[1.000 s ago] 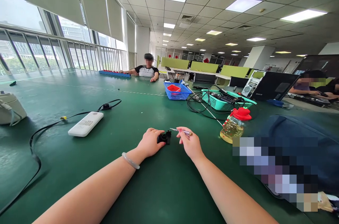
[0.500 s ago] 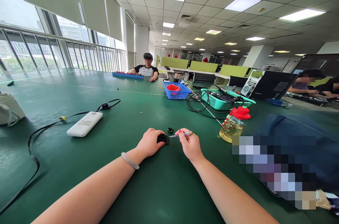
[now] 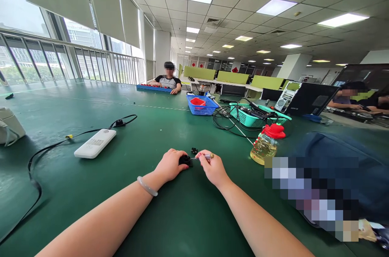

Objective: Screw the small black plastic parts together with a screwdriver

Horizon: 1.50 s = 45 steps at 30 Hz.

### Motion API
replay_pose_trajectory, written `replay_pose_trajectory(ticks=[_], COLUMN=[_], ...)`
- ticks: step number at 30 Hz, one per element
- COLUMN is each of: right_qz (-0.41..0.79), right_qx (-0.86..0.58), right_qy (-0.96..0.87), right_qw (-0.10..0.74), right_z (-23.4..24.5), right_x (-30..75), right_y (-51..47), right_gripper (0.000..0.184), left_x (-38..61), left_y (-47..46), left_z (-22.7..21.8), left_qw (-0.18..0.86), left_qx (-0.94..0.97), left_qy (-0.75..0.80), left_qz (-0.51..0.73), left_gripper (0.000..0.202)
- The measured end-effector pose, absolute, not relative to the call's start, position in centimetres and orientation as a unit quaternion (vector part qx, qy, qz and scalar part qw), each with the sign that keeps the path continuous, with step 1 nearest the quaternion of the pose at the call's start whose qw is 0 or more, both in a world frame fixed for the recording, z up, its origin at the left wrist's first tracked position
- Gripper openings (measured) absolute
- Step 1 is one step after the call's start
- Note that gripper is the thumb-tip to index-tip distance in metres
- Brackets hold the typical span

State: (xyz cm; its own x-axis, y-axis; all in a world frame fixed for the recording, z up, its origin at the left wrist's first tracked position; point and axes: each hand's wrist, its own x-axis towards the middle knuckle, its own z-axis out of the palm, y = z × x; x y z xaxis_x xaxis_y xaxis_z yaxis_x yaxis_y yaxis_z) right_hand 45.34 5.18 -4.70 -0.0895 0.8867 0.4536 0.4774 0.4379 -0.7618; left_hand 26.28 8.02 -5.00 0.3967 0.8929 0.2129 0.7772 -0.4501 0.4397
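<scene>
My left hand [image 3: 170, 164] is closed around a small black part [image 3: 185, 160] with a round shape on its top, holding it against the table. In my right hand [image 3: 212, 168] a slim screwdriver [image 3: 209, 156] is pinched between thumb and fingers. Its thin metal shaft points left, and the tip reaches the right side of the black part; whether it sits inside an opening I cannot tell. Just beyond both hands lies a small round black piece [image 3: 194, 150], touched by neither.
A white power bank [image 3: 95, 143] and black cable [image 3: 39, 186] lie left. Ahead stand a blue basket [image 3: 202, 108] and a teal basket [image 3: 243, 117] with cables. A red-lidded bottle [image 3: 263, 149] and dark blue bag [image 3: 343, 147] are right. Across the table sits a person [image 3: 169, 81].
The screwdriver and my right hand have moved slightly left, bringing the tip against the black part. Across the table, the blue tray has shifted right.
</scene>
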Motion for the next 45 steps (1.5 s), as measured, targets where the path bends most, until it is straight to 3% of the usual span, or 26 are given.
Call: replay_pose_trajectory(ticks=[10,23,29,38,45], right_qz=[0.185,0.213,0.173,0.159,0.136], right_qx=[-0.484,-0.478,-0.408,-0.389,-0.380], right_qy=[-0.691,-0.704,-0.751,-0.804,-0.758], right_qw=[0.504,0.480,0.489,0.420,0.512], right_z=[-3.9,-4.1,-3.7,-4.0,-3.6], right_x=[45.3,45.4,45.1,44.4,45.2], right_y=[4.4,4.6,3.8,3.8,3.5], right_gripper=[0.042,0.040,0.034,0.023,0.028], left_x=[26.3,26.4,26.3,26.4,26.4], left_y=[8.1,7.6,7.7,8.0,8.0], left_z=[-5.1,-4.5,-4.6,-5.1,-5.0], left_qw=[0.093,0.057,0.054,0.061,0.069], left_qx=[0.843,0.857,0.860,0.870,0.864], left_qy=[0.493,0.482,0.479,0.457,0.468], left_qz=[0.195,0.174,0.170,0.174,0.173], left_gripper=[0.041,0.044,0.043,0.042,0.041])
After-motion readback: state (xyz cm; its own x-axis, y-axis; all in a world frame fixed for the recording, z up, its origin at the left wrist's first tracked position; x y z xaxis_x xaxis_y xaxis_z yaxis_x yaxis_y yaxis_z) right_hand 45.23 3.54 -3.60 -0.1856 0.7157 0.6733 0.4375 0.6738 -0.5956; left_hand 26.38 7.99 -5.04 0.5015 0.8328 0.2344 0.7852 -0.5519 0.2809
